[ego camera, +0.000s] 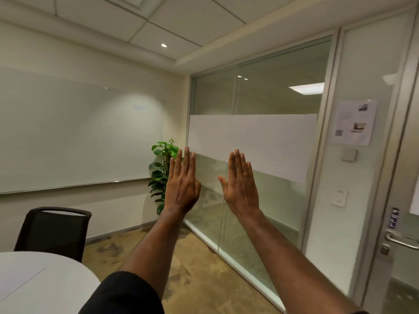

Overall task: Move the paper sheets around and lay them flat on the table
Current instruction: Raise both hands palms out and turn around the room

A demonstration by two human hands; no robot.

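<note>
Both arms are stretched out in front, left hand (181,184) and right hand (241,184) raised flat, backs to the camera, fingers straight and close together, holding nothing. The white table (34,275) sits bottom left (can't make out any loose paper sheets on it), black chair (54,232) behind it.

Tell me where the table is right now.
In the head view, the white table fills the lower-left corner, in front of the black chair, left of both raised, empty hands.
</note>
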